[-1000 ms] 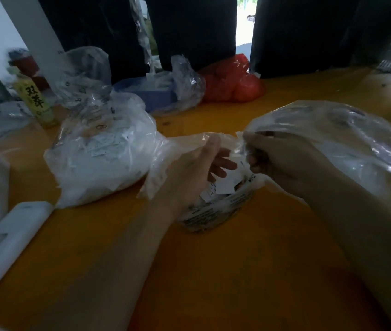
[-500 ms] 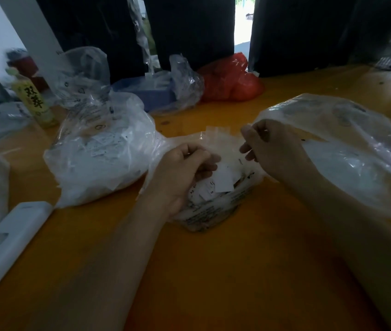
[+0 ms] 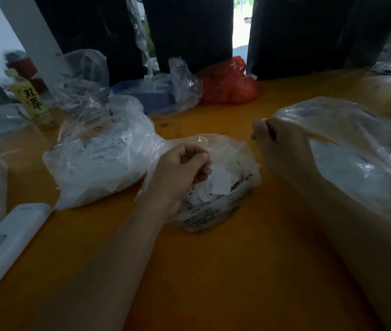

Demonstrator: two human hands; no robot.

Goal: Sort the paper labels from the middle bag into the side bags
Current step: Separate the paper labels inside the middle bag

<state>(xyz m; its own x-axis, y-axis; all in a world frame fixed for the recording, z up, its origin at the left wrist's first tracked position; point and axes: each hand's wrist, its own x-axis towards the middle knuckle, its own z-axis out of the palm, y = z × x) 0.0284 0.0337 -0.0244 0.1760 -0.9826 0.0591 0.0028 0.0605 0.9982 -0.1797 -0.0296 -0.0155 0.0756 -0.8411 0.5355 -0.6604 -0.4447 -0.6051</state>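
Observation:
The middle bag is a small clear bag with black print, lying open on the orange table. Small white paper labels fill it. My left hand is inside its mouth, fingers curled round some labels. The left bag is a large clear bag packed with white labels. The right bag is large, clear and mostly flat. My right hand is at that bag's mouth with thumb and fingers pinched together; the label they pinch is hidden.
A white device lies at the near left. At the back stand a yellow-green bottle, a second clear bag, a blue item in clear plastic and a red bag.
My left hand's fingers went from stretched out to curled inside the middle bag. My right hand lifted away from the middle bag and moved right to the right bag's mouth.

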